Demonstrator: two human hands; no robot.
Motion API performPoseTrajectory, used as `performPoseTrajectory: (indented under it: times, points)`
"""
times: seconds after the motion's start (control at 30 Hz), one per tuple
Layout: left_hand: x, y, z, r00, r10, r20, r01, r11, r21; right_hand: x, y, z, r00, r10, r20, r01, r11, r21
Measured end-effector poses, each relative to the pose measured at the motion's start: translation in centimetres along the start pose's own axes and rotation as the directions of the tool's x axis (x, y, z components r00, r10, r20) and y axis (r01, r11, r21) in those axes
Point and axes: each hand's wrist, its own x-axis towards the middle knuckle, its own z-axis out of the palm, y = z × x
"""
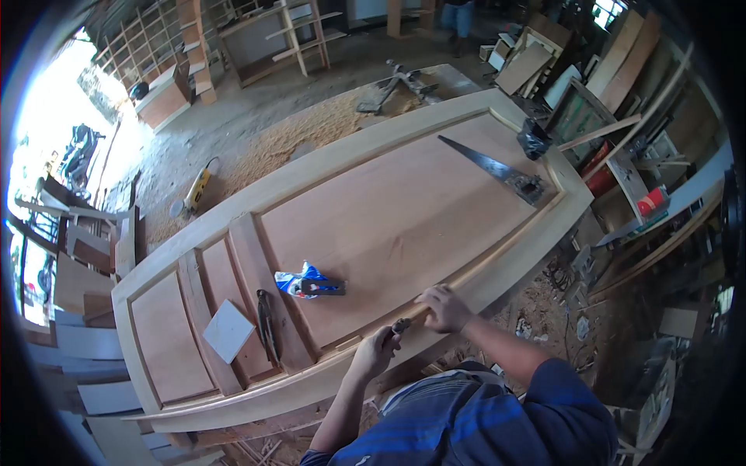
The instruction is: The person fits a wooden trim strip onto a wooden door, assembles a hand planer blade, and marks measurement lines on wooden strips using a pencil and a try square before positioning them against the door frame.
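Note:
A large panelled wooden door [404,225] lies flat before me. My left hand [374,354] is closed around a small tool with a dark rounded end [401,325], at the door's near edge. Just right of it, my right hand [444,309] has its fingers curled at the thin wooden moulding [486,268] along the panel's border; whatever they pinch is hidden. Beyond my hands sits a blue and white packet [312,273] with a dark block [322,288] against it. Dark long-handled pincers [267,326] and a pale square piece [229,332] lie to the left.
A handsaw [486,165] and a black plastic bag [534,140] rest at the door's far right end. Sawdust [291,138] and a yellow power tool [196,190] are on the floor behind. Wood offcuts [614,58] lean at right. Another person's legs [457,22] show at the back.

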Motion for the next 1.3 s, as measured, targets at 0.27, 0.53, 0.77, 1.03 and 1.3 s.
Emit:
performPoseTrajectory:
  times: [0.27,0.53,0.77,1.03,1.3]
  points:
    - [-1.3,6.5,10.2,0.985,0.146,0.095,-0.159,0.975,0.152,-9.3,-7.7,-9.4,0.97,0.243,-0.018,-0.181,0.769,0.613]
    - [-1.1,14.3,30.8,0.971,0.173,0.167,-0.186,0.98,0.064,-27.4,-2.3,-19.6,0.912,0.375,-0.166,-0.197,0.756,0.625]
    - [1.4,18.2,41.9,0.833,0.235,0.501,-0.424,0.854,0.303,-39.0,-1.3,-25.6,0.784,0.53,-0.324,-0.234,0.735,0.636]
    - [4.7,20.1,49.6,0.611,0.142,0.779,-0.318,0.945,0.077,-45.0,-2.3,-30.2,0.659,0.694,-0.288,-0.428,0.661,0.616]
    - [8.4,25.3,55.5,0.298,0.008,0.955,-0.384,0.916,0.112,-49.1,-3.1,-30.1,0.491,0.766,-0.415,-0.411,0.624,0.664]
